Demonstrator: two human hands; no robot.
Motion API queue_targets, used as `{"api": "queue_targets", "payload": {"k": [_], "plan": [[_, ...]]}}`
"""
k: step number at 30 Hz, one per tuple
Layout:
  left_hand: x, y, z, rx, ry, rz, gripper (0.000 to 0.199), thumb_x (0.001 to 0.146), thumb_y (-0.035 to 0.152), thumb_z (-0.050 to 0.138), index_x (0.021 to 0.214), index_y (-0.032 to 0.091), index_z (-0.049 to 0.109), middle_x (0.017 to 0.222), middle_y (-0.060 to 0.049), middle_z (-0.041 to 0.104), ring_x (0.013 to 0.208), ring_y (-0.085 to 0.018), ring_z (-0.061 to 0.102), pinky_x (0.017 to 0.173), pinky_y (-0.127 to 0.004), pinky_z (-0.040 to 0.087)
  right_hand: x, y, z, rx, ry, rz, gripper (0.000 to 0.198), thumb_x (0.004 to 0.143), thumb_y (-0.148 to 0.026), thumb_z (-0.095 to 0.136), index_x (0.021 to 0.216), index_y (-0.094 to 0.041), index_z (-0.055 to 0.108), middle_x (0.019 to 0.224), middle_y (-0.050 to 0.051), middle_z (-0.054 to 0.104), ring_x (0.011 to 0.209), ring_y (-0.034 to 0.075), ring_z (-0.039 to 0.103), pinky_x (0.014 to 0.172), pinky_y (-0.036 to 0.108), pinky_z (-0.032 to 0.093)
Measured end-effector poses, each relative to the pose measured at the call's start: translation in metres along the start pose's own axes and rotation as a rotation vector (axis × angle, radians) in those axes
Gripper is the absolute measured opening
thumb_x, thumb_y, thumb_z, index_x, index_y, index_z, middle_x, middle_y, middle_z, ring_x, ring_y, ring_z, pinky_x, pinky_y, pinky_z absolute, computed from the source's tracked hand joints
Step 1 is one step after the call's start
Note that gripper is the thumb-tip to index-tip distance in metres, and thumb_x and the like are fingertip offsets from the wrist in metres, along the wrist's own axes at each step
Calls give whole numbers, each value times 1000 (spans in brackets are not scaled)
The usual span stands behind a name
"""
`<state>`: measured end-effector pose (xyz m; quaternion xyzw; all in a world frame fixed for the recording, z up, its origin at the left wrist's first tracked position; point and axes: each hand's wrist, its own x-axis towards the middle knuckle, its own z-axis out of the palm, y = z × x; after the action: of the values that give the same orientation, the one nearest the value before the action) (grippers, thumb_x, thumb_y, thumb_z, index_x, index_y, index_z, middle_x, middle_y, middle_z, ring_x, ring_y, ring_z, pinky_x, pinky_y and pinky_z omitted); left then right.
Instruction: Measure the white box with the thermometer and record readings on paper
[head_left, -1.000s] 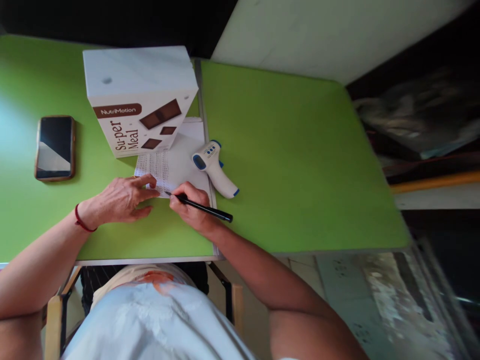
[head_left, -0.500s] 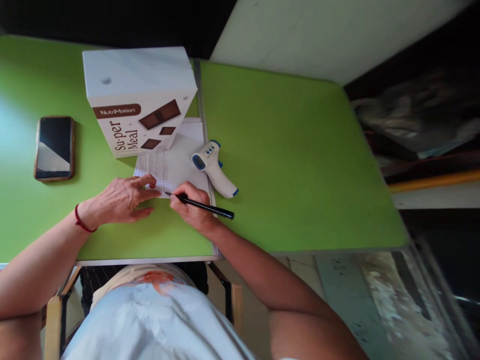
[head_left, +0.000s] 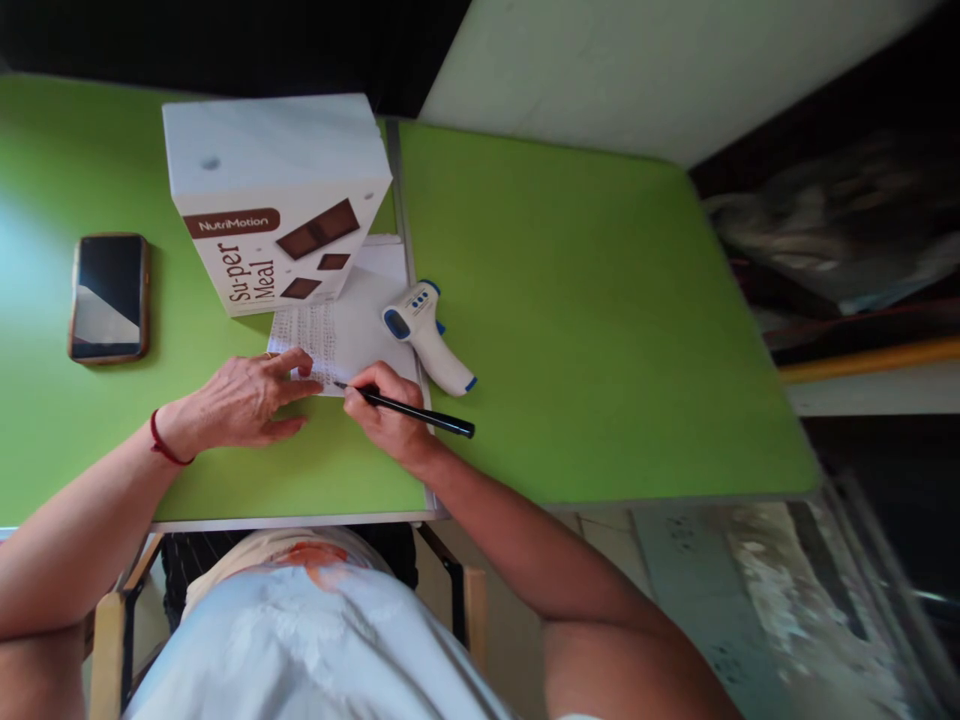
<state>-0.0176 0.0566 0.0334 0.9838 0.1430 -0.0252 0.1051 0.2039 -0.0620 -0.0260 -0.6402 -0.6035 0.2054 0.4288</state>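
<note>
My right hand [head_left: 388,412] grips a black pen [head_left: 420,411], its tip at the lower edge of a white sheet of paper [head_left: 371,325]. Rows of small handwriting cover the left part of the sheet. Across the paper's lower left corner rest the fingers of my left hand [head_left: 251,400], spread and holding nothing. A white and blue infrared thermometer [head_left: 433,340] lies just right of the paper, above my right hand. Behind my hands stands a white NutriMotion box [head_left: 277,200], hiding part of the sheet's upper left.
A phone in a brown case [head_left: 110,298] lies at the left of the green table [head_left: 600,330]. A seam runs across the table beside the paper. A pale wall [head_left: 570,70] rises behind, and a shelf with plastic bags [head_left: 825,240] stands at the right.
My right hand and the pen have shifted slightly to the right along the paper. My left hand stays in place.
</note>
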Motion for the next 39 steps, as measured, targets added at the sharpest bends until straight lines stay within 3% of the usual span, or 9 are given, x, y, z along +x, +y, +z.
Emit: {"api": "queue_targets", "payload": {"k": [14,39], "plan": [[0,0,0,10,-6,-3,42,103,39,68,143,28,75,140,-11,73,99,-22,80,73,-29,55,1,-1,-2,-23,-30,-29,16,92,-36,67,81,-29,59,65,-3,65,57,18,61,62,29,52],[1,1,-2,5,-14,-18,42,103,38,70,143,28,76,142,-11,73,98,-22,80,71,-30,52,1,0,0,-5,11,-87,20,93,-37,64,78,-28,55,62,-5,59,52,16,55,57,26,46]]}}
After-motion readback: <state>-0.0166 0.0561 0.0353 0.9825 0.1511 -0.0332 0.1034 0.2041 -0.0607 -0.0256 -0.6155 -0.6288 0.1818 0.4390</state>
